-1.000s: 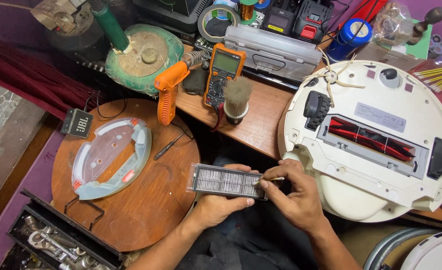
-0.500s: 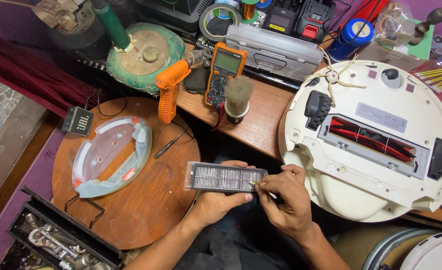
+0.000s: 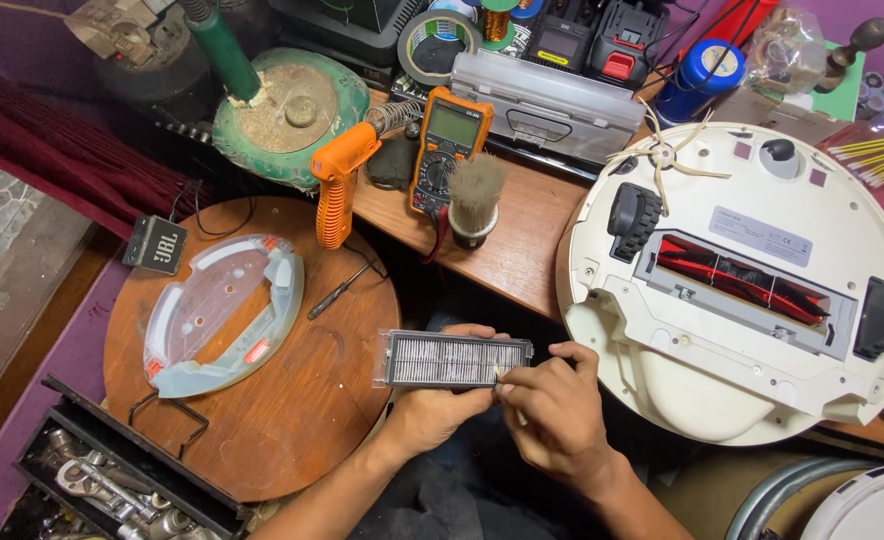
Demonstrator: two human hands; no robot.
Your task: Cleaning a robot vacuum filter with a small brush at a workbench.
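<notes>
Head view: cluttered wooden workbench (image 3: 522, 250) along the back, round wooden table (image 3: 292, 420) at lower left, its near edge bare.

Left hand (image 3: 432, 410) grips a rectangular pleated filter (image 3: 452, 360) from below, fingers wrapped around its lower long edge; filter is level, held in the gap between round table and bench, above the person's lap. Right hand (image 3: 552, 410) has fingertips pinched narrow at the filter's right end; whether they hold a small tool cannot be told.

Just right of the hands: white round robot vacuum (image 3: 722, 400), upside down, overhanging the bench's front edge, red roller brush (image 3: 742, 275) showing. Little room between vacuum rim and right hand.

On the round table: clear mop tray (image 3: 222, 310) and small screwdriver (image 3: 337, 295), well apart from the filter. Bench behind: orange soldering gun (image 3: 340, 180), multimeter (image 3: 447, 150), bristle brush (image 3: 475, 200). Open toolbox (image 3: 112, 480) at lower left corner.
</notes>
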